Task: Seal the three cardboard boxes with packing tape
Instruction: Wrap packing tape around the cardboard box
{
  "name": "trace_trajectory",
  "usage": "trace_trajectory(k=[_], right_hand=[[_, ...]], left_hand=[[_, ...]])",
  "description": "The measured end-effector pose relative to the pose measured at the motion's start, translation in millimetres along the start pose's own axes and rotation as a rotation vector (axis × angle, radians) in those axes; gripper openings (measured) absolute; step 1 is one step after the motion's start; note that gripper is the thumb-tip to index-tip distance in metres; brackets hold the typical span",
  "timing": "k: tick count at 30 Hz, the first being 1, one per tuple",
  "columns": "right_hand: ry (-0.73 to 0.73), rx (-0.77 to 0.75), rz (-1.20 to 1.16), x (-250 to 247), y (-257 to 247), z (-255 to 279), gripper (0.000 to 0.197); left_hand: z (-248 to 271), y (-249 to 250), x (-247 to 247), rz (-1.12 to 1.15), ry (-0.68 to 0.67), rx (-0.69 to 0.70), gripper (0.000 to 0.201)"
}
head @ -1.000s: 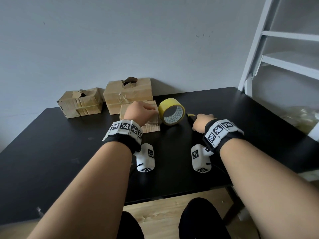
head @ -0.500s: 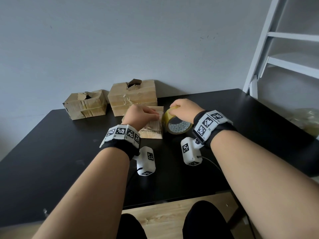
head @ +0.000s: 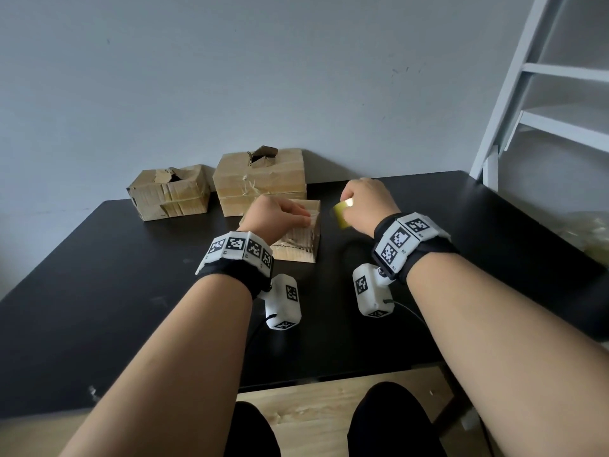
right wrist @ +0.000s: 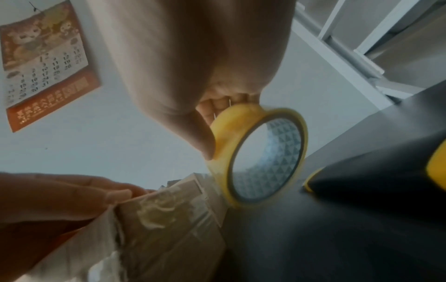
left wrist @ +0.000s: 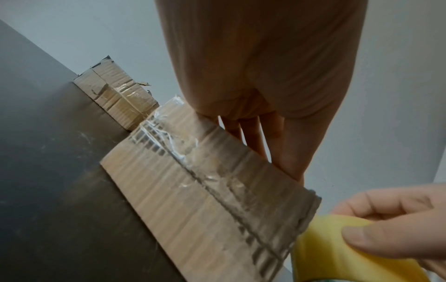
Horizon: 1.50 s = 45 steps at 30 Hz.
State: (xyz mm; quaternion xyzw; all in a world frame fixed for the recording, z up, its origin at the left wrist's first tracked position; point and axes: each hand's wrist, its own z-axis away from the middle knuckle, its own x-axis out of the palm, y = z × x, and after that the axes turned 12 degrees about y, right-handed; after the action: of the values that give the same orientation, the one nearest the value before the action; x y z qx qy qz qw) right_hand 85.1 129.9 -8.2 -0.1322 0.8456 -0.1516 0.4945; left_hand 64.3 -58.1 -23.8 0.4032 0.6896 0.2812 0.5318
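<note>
A matte black tabletop (head: 99, 291), faintly scuffed, is backed by a plain pale grey wall (head: 230, 77). Pale wood flooring (head: 329, 410) shows below the near edge.

At 10 o'clock, against the wall, a small torn-topped brown cardboard box (head: 169, 192) is seen. Just beside it at 11 o'clock stands a taller brown cardboard box with a ripped flap (head: 260, 179). Directly in front of that one, near 12 o'clock, a low flat cardboard box with wrinkled clear tape along its seam (head: 296, 242) lies on the table.

The left hand (head: 275, 217) rests on the low box; in the left wrist view its fingers (left wrist: 277, 145) are curled over the far edge, gripping it.

At 1 o'clock the right hand (head: 365, 204) holds a yellow roll of packing tape (right wrist: 260, 152) lifted off the table, just beside the low box's right end; thumb and fingers pinch its rim.

A black and yellow object (right wrist: 386, 171) lies on the table near the roll; its kind cannot be told. An orange wall calendar (right wrist: 46, 66) is seen in the right wrist view. A white ladder-like frame (head: 527, 94) stands at 2 o'clock.
</note>
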Motion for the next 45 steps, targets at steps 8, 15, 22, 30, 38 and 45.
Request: trace_trajectory(k=[8, 15, 22, 30, 38, 45], right_hand=[[0.075, 0.193, -0.271, -10.6, 7.2, -0.1, 0.02], [0.1, 0.276, -0.496, -20.8, 8.5, 6.0, 0.017], [0.106, 0.329, -0.657, -28.4, 9.4, 9.3, 0.014], [0.112, 0.343, -0.736, -29.4, 9.5, 12.2, 0.009], [0.18, 0.368, -0.685, -24.1, 14.5, 14.2, 0.004], [0.197, 0.373, -0.58, -26.4, 13.9, 15.7, 0.006]], left_hand=[[-3.1, 4.5, 3.4, -0.08, 0.028, -0.003, 0.01], [-8.1, 35.1, 17.2, -0.158, 0.098, 0.122, 0.022], [-10.5, 50.8, 36.3, 0.051, 0.18, 0.03, 0.017], [-10.5, 53.0, 42.1, 0.103, 0.18, 0.021, 0.011], [-5.7, 59.1, 43.0, 0.162, 0.107, 0.021, 0.01], [-5.1, 58.1, 45.6, 0.108, 0.108, 0.069, 0.009]])
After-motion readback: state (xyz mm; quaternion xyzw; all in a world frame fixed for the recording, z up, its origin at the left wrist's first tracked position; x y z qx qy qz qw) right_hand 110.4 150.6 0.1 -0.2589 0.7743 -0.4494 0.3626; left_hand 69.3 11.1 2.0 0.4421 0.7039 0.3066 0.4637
